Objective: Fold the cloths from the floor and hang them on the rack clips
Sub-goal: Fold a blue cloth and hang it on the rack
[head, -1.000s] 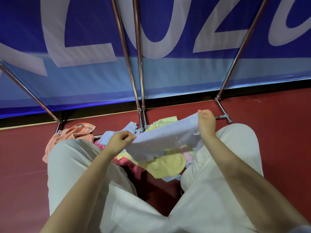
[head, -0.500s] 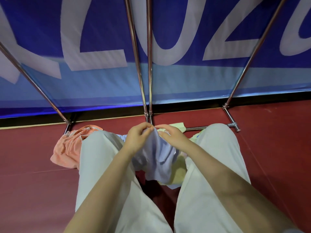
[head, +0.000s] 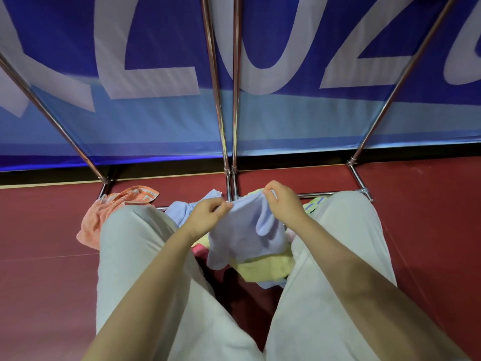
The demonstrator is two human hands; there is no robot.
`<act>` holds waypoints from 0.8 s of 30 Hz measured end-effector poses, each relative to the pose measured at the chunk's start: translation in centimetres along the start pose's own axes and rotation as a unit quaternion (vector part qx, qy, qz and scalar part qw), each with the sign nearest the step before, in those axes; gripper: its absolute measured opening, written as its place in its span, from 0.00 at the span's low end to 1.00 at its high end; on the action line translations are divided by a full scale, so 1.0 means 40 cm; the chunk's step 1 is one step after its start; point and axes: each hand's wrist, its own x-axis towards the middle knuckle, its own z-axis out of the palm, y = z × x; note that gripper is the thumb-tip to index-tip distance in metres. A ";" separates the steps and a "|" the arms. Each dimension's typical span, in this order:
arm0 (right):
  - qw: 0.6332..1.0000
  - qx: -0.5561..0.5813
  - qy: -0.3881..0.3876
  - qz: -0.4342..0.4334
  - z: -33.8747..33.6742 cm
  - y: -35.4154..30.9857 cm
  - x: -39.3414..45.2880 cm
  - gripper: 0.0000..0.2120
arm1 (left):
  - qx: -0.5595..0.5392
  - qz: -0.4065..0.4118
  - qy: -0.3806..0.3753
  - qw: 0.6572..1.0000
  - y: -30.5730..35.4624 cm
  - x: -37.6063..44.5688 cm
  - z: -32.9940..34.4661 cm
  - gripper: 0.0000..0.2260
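While both hands pinch the lilac cloth [head: 244,230], the banner [head: 156,121] reads "202".

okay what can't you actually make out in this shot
- Rack clips: head view, metal rack poles run off the top edge.
- Pale blue cloth fold state: bunched between left hand and right hand.
- Yellow cloth pile: covered by it and the legs.

Blue banner [head: 156,48] with white letters behind; red floor [head: 39,282].
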 end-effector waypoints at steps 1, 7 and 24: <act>1.000 0.001 0.013 0.006 -0.011 0.010 0.002 0.06 | -0.001 -0.004 0.009 1.000 -0.007 0.000 -0.008 0.16; 0.996 -0.019 0.073 0.043 -0.077 0.086 -0.007 0.06 | 0.033 -0.018 0.033 0.999 -0.060 -0.003 -0.042 0.20; 0.970 0.048 0.172 0.166 -0.142 0.135 -0.042 0.09 | -0.024 -0.075 0.104 0.991 -0.023 -0.003 -0.028 0.19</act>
